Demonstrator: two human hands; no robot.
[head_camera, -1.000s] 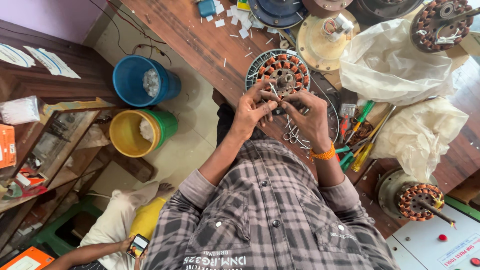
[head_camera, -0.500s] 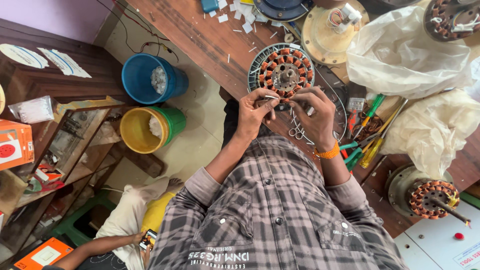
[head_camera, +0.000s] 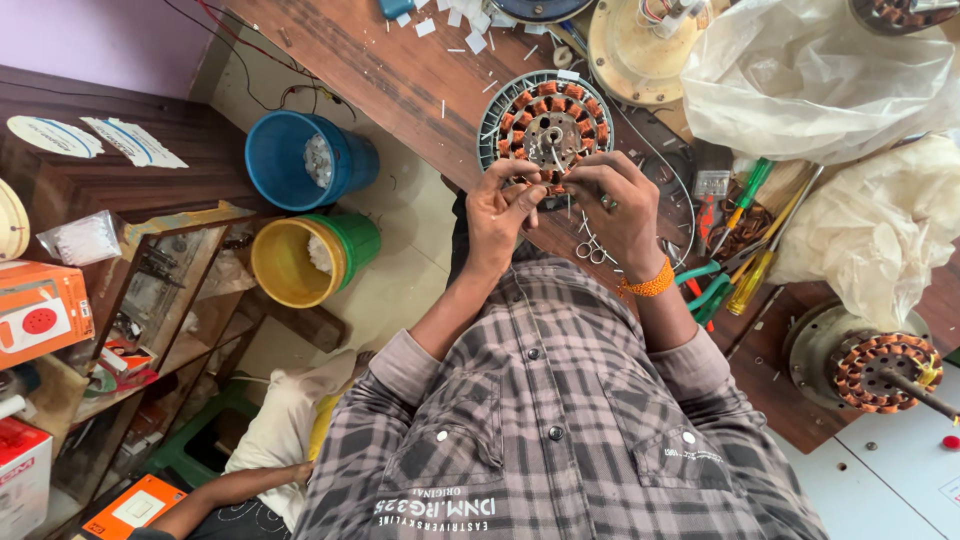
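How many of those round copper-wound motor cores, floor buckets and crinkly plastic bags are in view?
Round copper-wound motor cores: 3
Plastic floor buckets: 2, blue and yellow-green
Translucent plastic bags: 2
Total: 7
Both hands work at the middle core.

The wooden worktop (head_camera: 380, 70) carries a copper-wound stator (head_camera: 545, 120), paper scraps (head_camera: 440, 22), screwdrivers (head_camera: 745, 250) and plastic bags (head_camera: 820, 70).
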